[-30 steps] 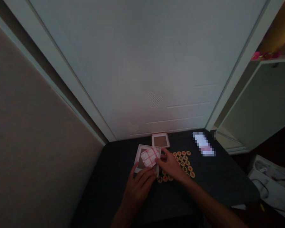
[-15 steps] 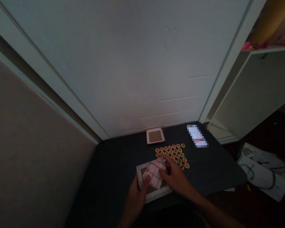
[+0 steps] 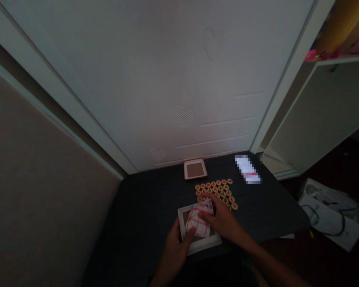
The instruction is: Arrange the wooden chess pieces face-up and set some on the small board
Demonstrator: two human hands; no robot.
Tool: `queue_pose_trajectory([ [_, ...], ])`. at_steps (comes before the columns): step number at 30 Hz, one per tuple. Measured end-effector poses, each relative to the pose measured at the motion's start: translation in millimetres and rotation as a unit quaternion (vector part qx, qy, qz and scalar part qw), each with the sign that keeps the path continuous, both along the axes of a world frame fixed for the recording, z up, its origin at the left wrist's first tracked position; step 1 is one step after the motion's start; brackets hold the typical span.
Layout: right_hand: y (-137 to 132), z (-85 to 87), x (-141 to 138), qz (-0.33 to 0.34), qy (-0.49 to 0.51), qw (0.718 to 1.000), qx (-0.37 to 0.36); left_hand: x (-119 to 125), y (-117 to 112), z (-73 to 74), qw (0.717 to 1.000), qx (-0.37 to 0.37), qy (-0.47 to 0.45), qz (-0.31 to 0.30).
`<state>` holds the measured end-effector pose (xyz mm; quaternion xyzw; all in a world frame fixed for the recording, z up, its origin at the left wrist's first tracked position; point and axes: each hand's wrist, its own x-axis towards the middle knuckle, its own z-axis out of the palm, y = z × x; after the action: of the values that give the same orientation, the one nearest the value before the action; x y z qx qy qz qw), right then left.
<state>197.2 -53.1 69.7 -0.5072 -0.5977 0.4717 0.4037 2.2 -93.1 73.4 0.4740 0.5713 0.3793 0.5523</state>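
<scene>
A white shallow box (image 3: 213, 240) lies near the front edge of a dark table (image 3: 143, 215). A folded white sheet with red grid lines (image 3: 199, 224) lies in it. My left hand (image 3: 175, 249) grips the box's left side, thumb on its rim. My right hand (image 3: 224, 221) rests over the folded sheet, fingers curled on it. Several round wooden game pieces (image 3: 218, 191) with red and dark marks lie just beyond the box.
A second small square box half (image 3: 195, 170) sits at the table's back edge by the white wall. A blurred-out white item (image 3: 247, 169) lies at the back right. A white bag (image 3: 332, 217) lies on the floor to the right.
The white box with the folded sheet has come from beside the small box towards me, to the table's front. Both hands came back with it.
</scene>
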Motion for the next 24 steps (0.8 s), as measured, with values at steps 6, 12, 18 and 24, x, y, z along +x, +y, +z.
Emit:
queue_pose_trajectory([
  [6,1.2,2.2,5.0,0.018,-0.083,0.996,-0.003,3.2,0.7,0.6,0.999,-0.035,0.007,0.012],
  [12,1.8,2.3,6.6,0.031,-0.077,0.996,-0.011,6.2,2.9,-3.3,0.999,-0.041,-0.008,0.024],
  [18,-1.5,7.3,8.1,0.047,0.035,0.998,-0.018,2.8,3.3,-9.7,0.997,-0.055,-0.037,0.035],
  [24,2.1,7.6,10.6,0.031,0.003,0.999,-0.029,2.4,-2.4,-8.0,0.991,-0.071,-0.109,0.011],
])
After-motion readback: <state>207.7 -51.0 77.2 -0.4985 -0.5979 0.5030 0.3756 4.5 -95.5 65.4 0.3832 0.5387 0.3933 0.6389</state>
